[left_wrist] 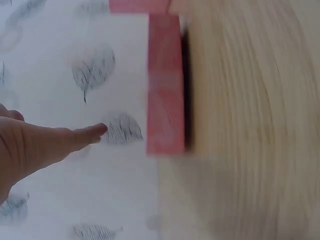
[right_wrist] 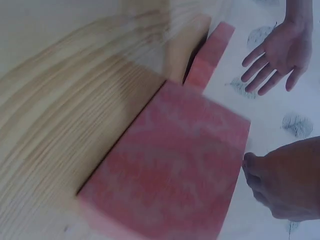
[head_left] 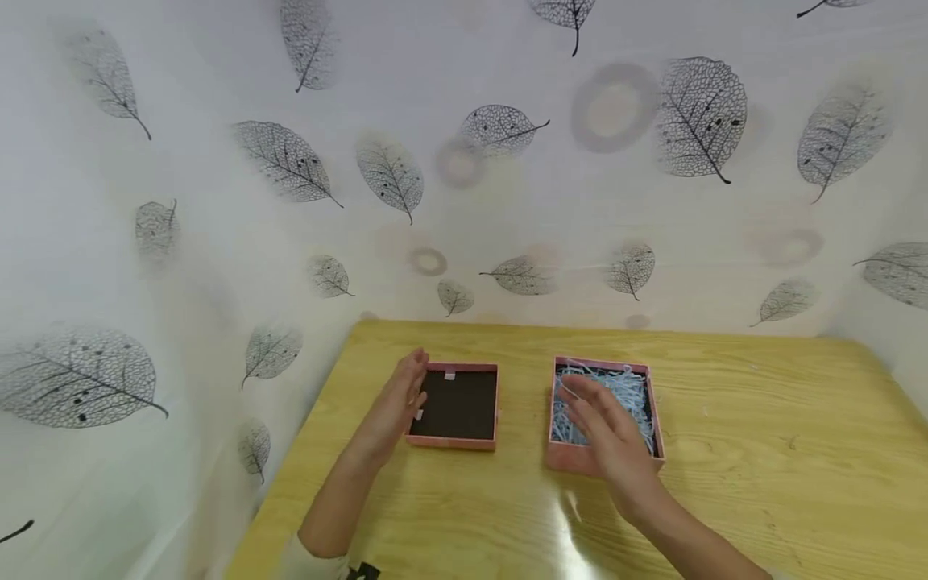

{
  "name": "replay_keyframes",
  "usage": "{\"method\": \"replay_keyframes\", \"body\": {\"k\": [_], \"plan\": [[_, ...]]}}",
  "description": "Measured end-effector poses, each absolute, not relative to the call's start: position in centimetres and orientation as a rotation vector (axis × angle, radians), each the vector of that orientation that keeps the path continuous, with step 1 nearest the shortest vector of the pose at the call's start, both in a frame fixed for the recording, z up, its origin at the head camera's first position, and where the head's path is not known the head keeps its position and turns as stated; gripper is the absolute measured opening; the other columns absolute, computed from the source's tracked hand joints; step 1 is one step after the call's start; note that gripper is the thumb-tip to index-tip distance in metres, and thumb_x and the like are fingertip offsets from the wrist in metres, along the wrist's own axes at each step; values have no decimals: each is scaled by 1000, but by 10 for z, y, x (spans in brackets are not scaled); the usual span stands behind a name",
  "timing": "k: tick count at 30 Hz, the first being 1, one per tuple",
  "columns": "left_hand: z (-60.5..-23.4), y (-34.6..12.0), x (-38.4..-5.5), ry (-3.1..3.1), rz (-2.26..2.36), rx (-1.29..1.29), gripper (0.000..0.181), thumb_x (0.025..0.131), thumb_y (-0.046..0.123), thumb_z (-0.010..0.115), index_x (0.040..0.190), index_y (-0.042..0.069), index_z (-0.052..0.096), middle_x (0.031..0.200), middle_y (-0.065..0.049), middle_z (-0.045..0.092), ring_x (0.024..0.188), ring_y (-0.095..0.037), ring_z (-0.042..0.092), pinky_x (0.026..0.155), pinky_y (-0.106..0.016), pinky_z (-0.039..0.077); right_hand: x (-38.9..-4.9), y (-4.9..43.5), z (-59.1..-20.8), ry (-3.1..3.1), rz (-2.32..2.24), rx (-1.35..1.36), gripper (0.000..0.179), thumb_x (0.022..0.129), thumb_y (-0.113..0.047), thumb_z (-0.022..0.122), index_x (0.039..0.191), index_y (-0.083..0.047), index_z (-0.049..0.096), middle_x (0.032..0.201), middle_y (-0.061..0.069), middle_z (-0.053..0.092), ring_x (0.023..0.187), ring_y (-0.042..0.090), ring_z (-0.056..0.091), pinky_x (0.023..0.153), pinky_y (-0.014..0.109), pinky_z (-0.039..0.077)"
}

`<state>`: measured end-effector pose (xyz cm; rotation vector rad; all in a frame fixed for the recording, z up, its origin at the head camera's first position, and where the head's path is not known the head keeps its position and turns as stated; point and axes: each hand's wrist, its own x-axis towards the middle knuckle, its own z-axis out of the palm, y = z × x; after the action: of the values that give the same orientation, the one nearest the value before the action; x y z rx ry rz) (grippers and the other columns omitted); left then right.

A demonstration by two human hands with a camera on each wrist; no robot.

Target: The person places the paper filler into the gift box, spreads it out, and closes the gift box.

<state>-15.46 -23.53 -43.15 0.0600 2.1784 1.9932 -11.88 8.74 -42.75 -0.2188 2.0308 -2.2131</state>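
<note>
A pink square box (head_left: 573, 457) with dark inner walls holds pale blue shredded paper (head_left: 631, 391). Over its front left part is my right hand (head_left: 616, 443), fingers slightly bent, with nothing visible in its grasp. The right wrist view shows this hand (right_wrist: 287, 177) beside the box's pink wall (right_wrist: 170, 160). To the left lies a shallow pink tray or lid (head_left: 460, 407) with a black inside and small white tabs. My left hand (head_left: 387, 411) is at its left edge, fingers extended; the right wrist view shows that palm (right_wrist: 285, 52) with fingers spread.
Both pink pieces rest on a yellowish wood-grain table (head_left: 761, 435), with a gap between them. A pale cloth or wall covering (head_left: 544, 217) with grey leaf prints rises behind and to the left of the table. A dark object (head_left: 364, 571) shows near my left sleeve.
</note>
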Motion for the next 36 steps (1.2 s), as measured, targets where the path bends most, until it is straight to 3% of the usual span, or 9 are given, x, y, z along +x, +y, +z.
{"method": "replay_keyframes", "body": {"k": [3, 8, 13, 17, 20, 23, 26, 28, 36], "plan": [[-437, -263, -157, 2159, 2035, 14, 68, 117, 48, 21, 170, 9, 6, 177, -11, 8, 164, -32, 3, 129, -57, 11, -123, 61, -428, 1841, -2188, -199, 50, 117, -28, 39, 160, -2, 36, 167, 16, 37, 155, 31, 36, 122, 36, 34], [-446, -286, -157, 2047, 2058, -110, 75, 116, 52, 20, 169, 3, 3, 177, -18, 2, 162, -41, -4, 125, -69, 8, -139, 22, -429, 1605, -2148, -118, 64, 118, -31, 28, 164, 10, 12, 172, 29, 13, 160, 44, 13, 129, 55, 15], [-455, -294, -161, 1915, 2078, -180, 76, 116, 51, 23, 168, 0, 6, 175, -23, 1, 161, -46, -4, 118, -78, 13, -159, 1, -440, 1602, -2098, 34, 71, 117, -35, 24, 163, 13, 1, 170, 36, 4, 158, 52, 6, 129, 58, 9], [-461, -298, -166, 1812, 2079, -214, 75, 116, 49, 24, 167, -3, 8, 175, -25, 3, 160, -48, 1, 118, -79, 17, -169, -10, -453, 1585, -2139, 165, 69, 116, -35, 27, 160, 16, 12, 164, 39, 14, 156, 51, 15, 129, 56, 14], [-463, -299, -168, 1779, 2038, -227, 75, 116, 49, 24, 167, -4, 13, 174, -26, 9, 160, -48, 7, 119, -76, 19, -173, -17, -461, 1569, -2184, 240, 50, 116, -34, 30, 136, 11, 36, 140, 30, 36, 139, 43, 37, 123, 53, 28], [-464, -299, -171, 1767, 2002, -234, 72, 116, 48, 24, 166, -5, 19, 173, -26, 14, 159, -48, 13, 119, -75, 20, -174, -22, -466, 1569, -2180, 226, 43, 116, -34, 29, 119, 7, 42, 123, 25, 47, 125, 39, 46, 116, 53, 35], [-464, -298, -172, 1751, 1981, -225, 71, 116, 48, 26, 164, -5, 25, 172, -26, 18, 159, -47, 15, 119, -75, 23, -173, -22, -467, 1560, -2159, 156, 60, 116, -35, 24, 138, 17, 43, 137, 35, 51, 136, 47, 47, 122, 55, 32], [-463, -298, -172, 1753, 1970, -208, 71, 116, 47, 27, 165, -4, 22, 173, -26, 16, 159, -47, 14, 118, -75, 23, -172, -22, -465, 1564, -2150, 101, 65, 116, -35, 21, 149, 18, 37, 150, 37, 44, 143, 50, 41, 125, 56, 28], [-440, -290, -167, 1797, 1983, -150, 68, 117, 43, 30, 167, -2, 19, 174, -21, 17, 159, -46, 16, 117, -65, 36, -165, -15, -439, 1801, -2010, 0, 60, 116, -35, 32, 157, 7, 41, 164, 28, 37, 150, 48, 36, 126, 57, 27]]}}
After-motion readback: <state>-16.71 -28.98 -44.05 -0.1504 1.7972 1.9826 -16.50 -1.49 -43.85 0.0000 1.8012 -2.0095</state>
